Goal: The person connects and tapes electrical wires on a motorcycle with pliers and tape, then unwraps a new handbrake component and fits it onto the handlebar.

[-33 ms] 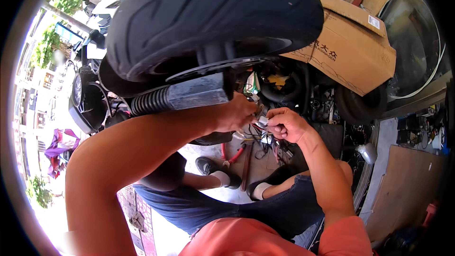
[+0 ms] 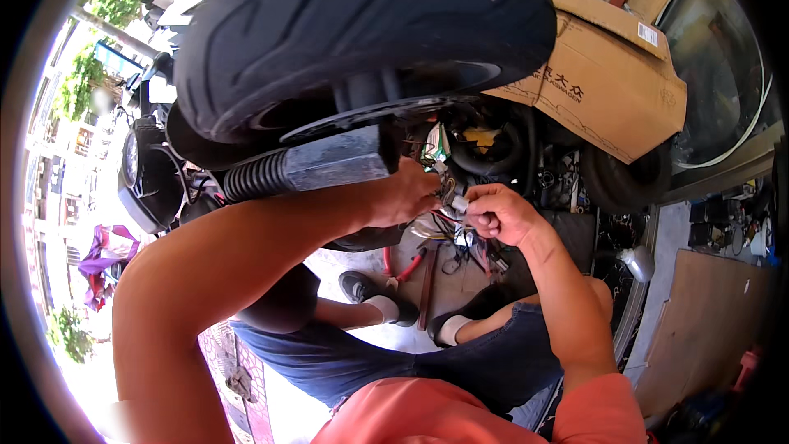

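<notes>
Now my right hand (image 2: 501,214) has the small white plastic-looking block (image 2: 460,204) pinched at its fingertips, on the side facing my left hand (image 2: 403,195), whose grip I can't tell beside those thin multicoloured wires (image 2: 446,187).

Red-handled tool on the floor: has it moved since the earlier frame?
No. The red-handled tool lies in the same spot beside the brown bar.
</notes>
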A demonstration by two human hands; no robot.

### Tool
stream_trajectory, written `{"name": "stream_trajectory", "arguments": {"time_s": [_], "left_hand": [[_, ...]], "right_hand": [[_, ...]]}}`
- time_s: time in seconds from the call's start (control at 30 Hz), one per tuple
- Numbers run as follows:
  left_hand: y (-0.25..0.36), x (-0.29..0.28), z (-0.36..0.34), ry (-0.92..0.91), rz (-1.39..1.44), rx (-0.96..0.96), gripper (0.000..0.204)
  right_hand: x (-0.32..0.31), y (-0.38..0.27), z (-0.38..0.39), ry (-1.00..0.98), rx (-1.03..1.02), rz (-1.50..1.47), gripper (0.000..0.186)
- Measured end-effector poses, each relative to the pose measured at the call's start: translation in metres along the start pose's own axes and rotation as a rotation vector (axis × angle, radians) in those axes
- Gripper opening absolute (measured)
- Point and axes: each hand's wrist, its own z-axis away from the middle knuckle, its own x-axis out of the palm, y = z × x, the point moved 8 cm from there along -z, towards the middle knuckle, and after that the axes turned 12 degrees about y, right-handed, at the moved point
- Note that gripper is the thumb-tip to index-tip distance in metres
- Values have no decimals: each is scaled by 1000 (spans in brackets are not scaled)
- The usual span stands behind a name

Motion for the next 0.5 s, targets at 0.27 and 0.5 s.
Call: {"name": "stream_trajectory", "arguments": {"time_s": [0.27, 0.5], "left_hand": [[-30, 0, -11, 213, 269, -205, 24], [-36, -1, -9, 377, 236, -43, 17]], "right_hand": [[-18, -23, -15, 529, -249, 104, 10], [-8, -25, -79, 559, -300, 272, 22]]}}
